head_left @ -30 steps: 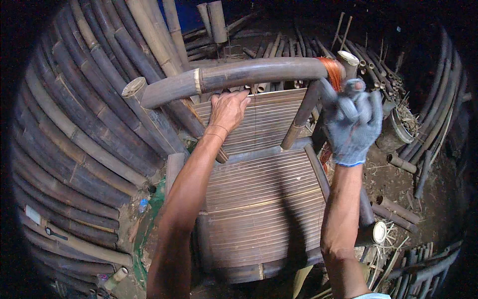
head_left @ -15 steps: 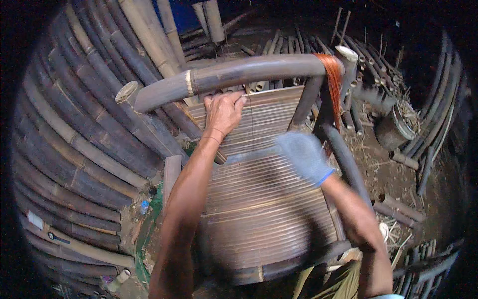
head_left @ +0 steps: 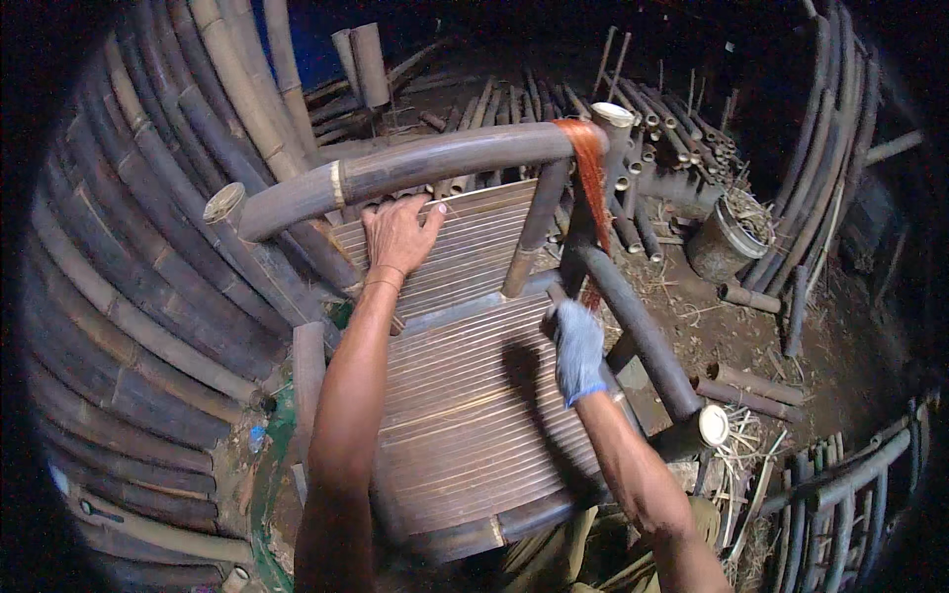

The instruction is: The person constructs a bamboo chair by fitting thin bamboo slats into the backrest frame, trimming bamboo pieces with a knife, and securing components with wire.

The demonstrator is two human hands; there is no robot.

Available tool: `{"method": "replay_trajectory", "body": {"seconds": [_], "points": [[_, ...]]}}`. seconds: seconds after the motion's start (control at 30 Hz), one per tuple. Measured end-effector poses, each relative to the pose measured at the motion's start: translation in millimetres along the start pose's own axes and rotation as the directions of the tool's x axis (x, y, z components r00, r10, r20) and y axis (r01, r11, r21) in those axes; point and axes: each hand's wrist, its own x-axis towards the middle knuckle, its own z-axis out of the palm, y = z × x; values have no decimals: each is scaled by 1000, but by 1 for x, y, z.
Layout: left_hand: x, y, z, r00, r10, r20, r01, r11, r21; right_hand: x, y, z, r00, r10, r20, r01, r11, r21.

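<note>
A bamboo chair (head_left: pixel 465 395) with a slatted seat and a curved top rail (head_left: pixel 415 168) stands below me. My bare left hand (head_left: pixel 398 235) presses flat on the slatted backrest just under the rail, fingers spread. My right hand (head_left: pixel 576 346), in a pale blue-grey glove, is at the right edge of the seat beside the dark armrest pole (head_left: pixel 633 326), near the lower end of an orange binding strip (head_left: pixel 588 188) that wraps the rail's right joint and hangs down. Whether the gloved fingers pinch the strip is hidden.
Thick bamboo poles (head_left: pixel 129 296) are stacked along the left. Cut bamboo tubes (head_left: pixel 652 128) lie behind the chair. A round bucket (head_left: pixel 727 242) stands on the dirt floor at the right, with short offcuts (head_left: pixel 751 385) and curved bamboo pieces (head_left: pixel 840 484) nearby.
My gloved right hand dropped from the top rail's right joint down to the seat's right edge. The left hand stayed on the backrest.
</note>
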Motion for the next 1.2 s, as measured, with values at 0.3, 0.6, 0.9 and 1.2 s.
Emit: {"method": "replay_trajectory", "body": {"seconds": [0.3,0.6,0.9,1.2], "points": [[6,31,9,982,-161,-101,178,966,188,-134,50,6,931,-361,59,365,928,-77],[13,45,11,982,-187,9,177,946,271,-165,-7,-22,897,-274,347,365,902,-231],[0,48,3,966,-170,196,3,762,648,-303,13,-276,453,-257,853,-92,939,332],[-116,41,12,989,139,55,-139,713,687,-469,367,-364,553,775,-304,-833,521,-187]]}}
